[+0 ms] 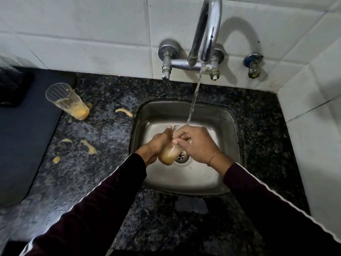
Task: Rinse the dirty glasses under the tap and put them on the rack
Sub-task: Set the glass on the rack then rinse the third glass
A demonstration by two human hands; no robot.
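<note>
A sink [228,126] is sunk into the worktop [110,182], toward its right side, close to the back wall. A tap [206,30] juts from that wall above the sink, and its stream [193,100] falls into the basin onto the hands. Over the drain [181,156], a glass [168,154] lies tilted between both hands: the left hand [158,143] wraps its side from the left, the right hand [197,143] sits at its mouth from the right. Left of the sink, a second glass [68,100] stands on the worktop near the back. Spill smears [88,146] lie between it and the front. A mat [27,135] lies at the far left.
</note>
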